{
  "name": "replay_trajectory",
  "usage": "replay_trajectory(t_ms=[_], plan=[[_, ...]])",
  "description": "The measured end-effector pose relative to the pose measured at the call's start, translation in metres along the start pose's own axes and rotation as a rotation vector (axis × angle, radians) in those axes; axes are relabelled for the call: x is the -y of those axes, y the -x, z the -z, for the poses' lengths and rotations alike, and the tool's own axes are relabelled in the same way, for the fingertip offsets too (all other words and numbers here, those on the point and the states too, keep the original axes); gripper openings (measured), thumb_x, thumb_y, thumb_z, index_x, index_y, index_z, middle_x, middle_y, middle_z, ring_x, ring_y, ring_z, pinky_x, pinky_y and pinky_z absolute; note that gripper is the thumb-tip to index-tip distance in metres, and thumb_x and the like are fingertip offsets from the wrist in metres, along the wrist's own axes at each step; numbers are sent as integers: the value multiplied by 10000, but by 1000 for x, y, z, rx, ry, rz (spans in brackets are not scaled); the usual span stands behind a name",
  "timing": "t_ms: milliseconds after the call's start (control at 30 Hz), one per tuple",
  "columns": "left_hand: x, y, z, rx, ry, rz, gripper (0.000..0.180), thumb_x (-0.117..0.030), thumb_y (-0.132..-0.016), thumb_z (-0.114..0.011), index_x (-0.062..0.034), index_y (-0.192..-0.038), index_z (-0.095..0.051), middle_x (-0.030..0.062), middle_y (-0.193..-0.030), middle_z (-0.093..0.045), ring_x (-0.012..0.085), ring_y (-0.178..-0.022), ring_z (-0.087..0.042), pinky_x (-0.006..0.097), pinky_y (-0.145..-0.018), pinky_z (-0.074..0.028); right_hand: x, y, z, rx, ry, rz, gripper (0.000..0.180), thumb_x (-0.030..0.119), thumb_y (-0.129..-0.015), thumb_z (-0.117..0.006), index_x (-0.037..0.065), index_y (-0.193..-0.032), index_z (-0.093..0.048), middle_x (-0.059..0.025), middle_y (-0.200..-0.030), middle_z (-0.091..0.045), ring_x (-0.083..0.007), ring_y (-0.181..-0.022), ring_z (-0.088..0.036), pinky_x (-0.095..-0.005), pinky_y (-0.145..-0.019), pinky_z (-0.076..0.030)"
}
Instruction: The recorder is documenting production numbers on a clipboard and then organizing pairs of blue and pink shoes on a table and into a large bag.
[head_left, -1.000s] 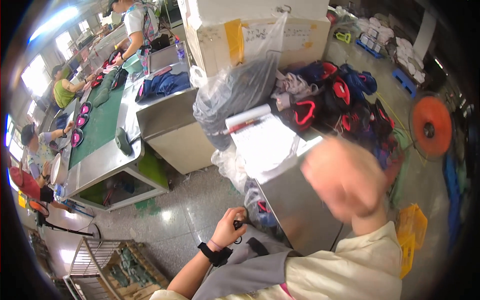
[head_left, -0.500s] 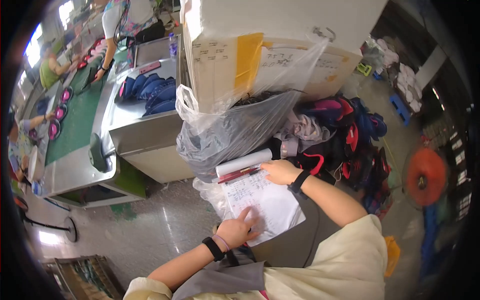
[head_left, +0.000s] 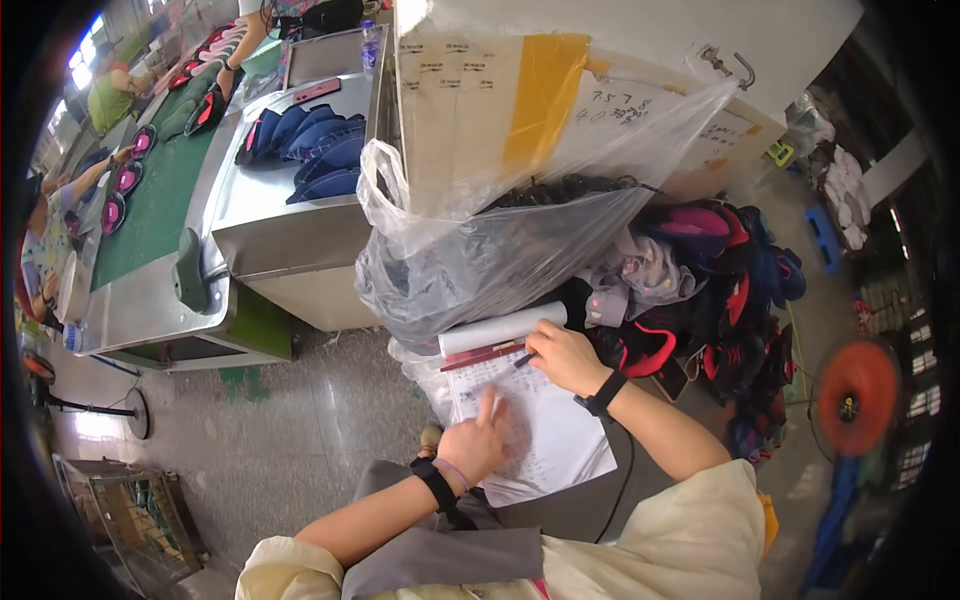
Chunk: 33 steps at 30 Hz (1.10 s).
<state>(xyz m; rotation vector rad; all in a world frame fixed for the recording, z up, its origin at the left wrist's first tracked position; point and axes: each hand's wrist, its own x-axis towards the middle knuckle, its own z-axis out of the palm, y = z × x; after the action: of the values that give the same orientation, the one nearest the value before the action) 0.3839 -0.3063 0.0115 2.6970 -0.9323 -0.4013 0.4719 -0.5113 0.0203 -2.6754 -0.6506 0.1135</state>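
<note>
A written-on sheet of paper [head_left: 555, 450] lies on top of a pad with its upper pages rolled back [head_left: 505, 327]. My right hand [head_left: 567, 358] is closed around a dark pen [head_left: 524, 360], its tip pointing down over the upper part of the sheet. Lower on the same sheet my left hand [head_left: 476, 440] lies with its index finger stretched out over the writing; its other fingers are partly blurred. A dark red strip [head_left: 482, 355], perhaps a clip or another pen, runs across the paper's top, just below the roll.
A clear plastic bag [head_left: 470, 265] of dark items stands beyond the paper, against a large carton [head_left: 485, 110]. Shoes [head_left: 735, 300] are heaped at right, with an orange fan [head_left: 857, 395] farther over. Left are a metal bench with blue shoe parts [head_left: 320, 150] and a green conveyor [head_left: 150, 235] with co-workers.
My right hand has come away from the strip at the paper's top, and a pen now shows in its fingers. The left index finger shifts slightly up the sheet. The whole view has shifted.
</note>
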Motion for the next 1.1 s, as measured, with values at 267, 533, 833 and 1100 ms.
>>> replay_trajectory(t_ms=[267, 533, 833, 1100], plan=[[6, -3, 0, 12, -19, -10, 722, -378, -687, -673, -3, -1253, -428, 243, -1415, -211, 228, -597, -639, 308, -535, -524, -9, 11, 6, -20, -116, -52, 125, 174, -728, -647, 66, -772, -606, -86, -794, -578, -273, -768, -601, -383, -657, -481], [1, -7, 6, 37, 1, -47, 700, -369, -686, -662, 0, -1239, -444, 223, -1427, -207, 216, -588, -636, 317, -535, -526, 4, 12, 1, 20, -34, -35, 194, 139, -670, -691, 49, -810, -592, -85, -827, -547, -271, -788, -591, -382, -669, -479], [2, -7, 5, 90, 3, -13, 735, -376, -695, -657, -28, -1290, -403, 231, -1443, -149, 241, -620, -646, 328, -558, -532, 1, -4, -2, 84, 42, -49, 274, 164, -646, -729, 27, -842, -595, -134, -833, -611, -300, -801, -609, -378, -690, -488], [0, -8, 11, 145, -3, -11, 754, -386, -703, -651, -29, -1310, -380, 237, -1447, -123, 249, -637, -649, 336, -575, -533, 7, -26, 4, 438, -98, -244, 252, 296, -639, -727, 67, -726, -671, -125, -704, -645, -287, -694, -633, -390, -633, -483]])
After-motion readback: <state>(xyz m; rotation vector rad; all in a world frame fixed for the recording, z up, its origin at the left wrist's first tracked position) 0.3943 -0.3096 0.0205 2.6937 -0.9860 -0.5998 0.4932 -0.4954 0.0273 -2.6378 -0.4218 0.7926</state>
